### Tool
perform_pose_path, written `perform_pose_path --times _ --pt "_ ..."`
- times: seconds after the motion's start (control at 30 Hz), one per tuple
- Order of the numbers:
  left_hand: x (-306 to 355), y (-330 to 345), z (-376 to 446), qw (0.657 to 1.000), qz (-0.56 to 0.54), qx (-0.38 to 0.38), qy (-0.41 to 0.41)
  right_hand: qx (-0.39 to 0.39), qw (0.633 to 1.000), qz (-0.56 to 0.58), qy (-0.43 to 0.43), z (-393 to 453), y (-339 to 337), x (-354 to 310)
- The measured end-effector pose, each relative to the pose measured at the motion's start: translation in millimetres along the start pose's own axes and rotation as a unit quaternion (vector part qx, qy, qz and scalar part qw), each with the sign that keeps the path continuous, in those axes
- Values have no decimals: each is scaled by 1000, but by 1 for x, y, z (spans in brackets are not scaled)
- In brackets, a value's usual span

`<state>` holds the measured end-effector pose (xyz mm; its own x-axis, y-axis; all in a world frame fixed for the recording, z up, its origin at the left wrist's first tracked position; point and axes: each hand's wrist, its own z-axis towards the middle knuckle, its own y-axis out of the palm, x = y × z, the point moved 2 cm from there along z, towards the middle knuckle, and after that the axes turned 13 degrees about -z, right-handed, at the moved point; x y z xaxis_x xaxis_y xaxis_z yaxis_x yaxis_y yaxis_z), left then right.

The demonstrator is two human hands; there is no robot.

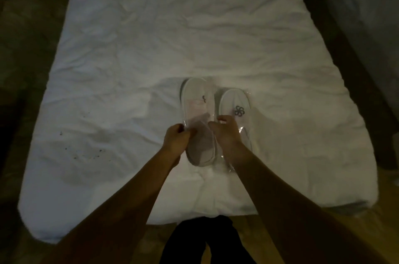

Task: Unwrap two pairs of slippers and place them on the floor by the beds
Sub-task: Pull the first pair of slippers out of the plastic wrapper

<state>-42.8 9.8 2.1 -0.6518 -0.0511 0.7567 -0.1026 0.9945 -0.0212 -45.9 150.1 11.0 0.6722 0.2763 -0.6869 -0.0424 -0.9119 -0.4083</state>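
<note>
Two slipper packs (235, 108) (clear-wrapped) on bed (129, 69); left hand (176, 140) and right hand (224, 132) pinch one's wrap.

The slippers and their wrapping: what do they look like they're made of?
The slippers look like soft white fabric, matte, with a dark flower logo printed on top. The wrapping seems to be thin clear plastic film: it is see-through, crinkled, and glints at its edges where both hands pinch it.

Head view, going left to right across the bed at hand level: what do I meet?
Dark specks on the sheet → left hand → wrapped slipper pack → right hand → second slipper pack with flower logo.
</note>
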Motion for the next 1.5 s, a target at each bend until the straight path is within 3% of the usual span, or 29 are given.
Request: perform_pose_path --times 0.27,0.43,0.57,0.77,1.07,1.3,1.4,1.5 --pt "85 -20 -44 987 -115 -14 107 27 994 -46 -95 -35 -24 -78" --pt "139 -37 -81 970 -160 -43 176 -85 991 -2 -104 -67 -41 -121" --pt "180 -48 -112 953 -209 -70 210 -84 977 59 -186 -98 -52 -161" --pt "231 -56 -134 936 -226 -94 254 -80 957 98 -259 -125 -65 -206" --pt "262 -57 -134 928 -243 -102 264 -75 950 86 -292 -129 -74 -239" --pt "272 -48 -125 940 -99 0 326 -49 934 77 -345 -128 -78 -259" --pt "282 -38 -131 948 -1 62 312 -17 919 67 -387 -130 -76 -265" --pt "290 -27 -135 957 -36 40 286 20 902 54 -429 -133 -72 -268"
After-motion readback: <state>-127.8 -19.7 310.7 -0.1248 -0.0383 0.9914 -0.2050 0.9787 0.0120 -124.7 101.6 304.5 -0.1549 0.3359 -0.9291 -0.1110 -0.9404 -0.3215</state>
